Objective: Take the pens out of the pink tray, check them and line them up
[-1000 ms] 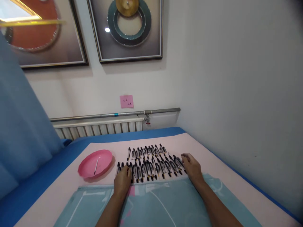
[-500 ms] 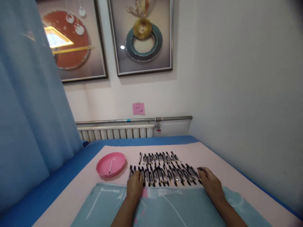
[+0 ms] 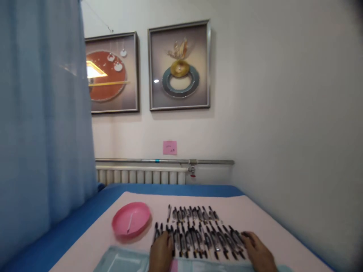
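Note:
Two rows of pens with black ends lie on the pink sheet, a front row (image 3: 198, 240) and a shorter back row (image 3: 195, 214). My left hand (image 3: 162, 251) rests at the left part of the front row, its fingertips among the pens and largely hidden behind the back of the hand. At that row's right end, my right hand (image 3: 257, 250) has its bent fingers slightly apart beside the last pens, with nothing visible in them. A pink plate (image 3: 119, 228) stands left of the rows, and a single white pen (image 3: 130, 222) lies in it.
A light-blue cloth (image 3: 124, 260) lies along the near edge, under my wrists. The pink sheet (image 3: 85, 251) covers a blue surface (image 3: 170, 189). A blue curtain (image 3: 45, 113) hangs at left. Behind are a radiator (image 3: 141, 176) and a pipe (image 3: 212, 162); a wall (image 3: 289, 132) rises at right.
The view has tilted up, so the pens, plate and hands sit lower in the picture. Both hands stay at about the same places along the front row.

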Demonstrator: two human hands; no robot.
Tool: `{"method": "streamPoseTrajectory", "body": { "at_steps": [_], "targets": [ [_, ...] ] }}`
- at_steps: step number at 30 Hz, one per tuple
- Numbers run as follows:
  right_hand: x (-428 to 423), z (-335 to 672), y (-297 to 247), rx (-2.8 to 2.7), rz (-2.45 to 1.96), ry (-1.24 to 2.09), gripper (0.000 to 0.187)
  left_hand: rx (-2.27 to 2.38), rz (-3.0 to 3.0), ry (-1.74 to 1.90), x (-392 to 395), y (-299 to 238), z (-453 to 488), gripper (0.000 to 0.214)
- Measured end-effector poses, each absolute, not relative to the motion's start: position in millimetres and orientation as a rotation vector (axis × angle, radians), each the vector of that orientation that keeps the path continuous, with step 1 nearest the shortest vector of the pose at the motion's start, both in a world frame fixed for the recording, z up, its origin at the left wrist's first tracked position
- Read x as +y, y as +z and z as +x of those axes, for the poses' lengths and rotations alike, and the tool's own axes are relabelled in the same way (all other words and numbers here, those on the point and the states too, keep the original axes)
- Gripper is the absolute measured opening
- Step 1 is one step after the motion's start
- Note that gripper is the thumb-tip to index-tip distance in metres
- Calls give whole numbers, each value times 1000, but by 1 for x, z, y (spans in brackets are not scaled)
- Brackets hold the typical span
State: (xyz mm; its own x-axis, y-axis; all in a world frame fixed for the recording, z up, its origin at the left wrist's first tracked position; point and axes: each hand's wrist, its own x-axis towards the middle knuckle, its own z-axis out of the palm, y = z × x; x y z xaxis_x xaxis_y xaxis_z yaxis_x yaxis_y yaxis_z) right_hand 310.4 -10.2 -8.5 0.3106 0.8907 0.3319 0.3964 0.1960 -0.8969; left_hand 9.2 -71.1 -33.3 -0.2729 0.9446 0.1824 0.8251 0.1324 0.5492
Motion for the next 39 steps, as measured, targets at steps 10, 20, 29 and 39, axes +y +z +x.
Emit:
{"method": "streamPoseTrajectory", "body": {
  "at_steps": [10,20,29,39],
  "targets": [
    [-43,310,-4,-1348,-1342,393,16,2167,1859,748,-89,-30,10,21],
    [-21,309,-13,-1346,-1474,479,29,2246,1775,767,-90,-22,9,24],
    [-20,305,-10,-1358,-1576,469,28,2252,1783,818,-95,-22,5,24],
    [-30,300,-14,-1377,-1515,399,37,2198,1799,913,-93,-31,6,17]
  ]
}}
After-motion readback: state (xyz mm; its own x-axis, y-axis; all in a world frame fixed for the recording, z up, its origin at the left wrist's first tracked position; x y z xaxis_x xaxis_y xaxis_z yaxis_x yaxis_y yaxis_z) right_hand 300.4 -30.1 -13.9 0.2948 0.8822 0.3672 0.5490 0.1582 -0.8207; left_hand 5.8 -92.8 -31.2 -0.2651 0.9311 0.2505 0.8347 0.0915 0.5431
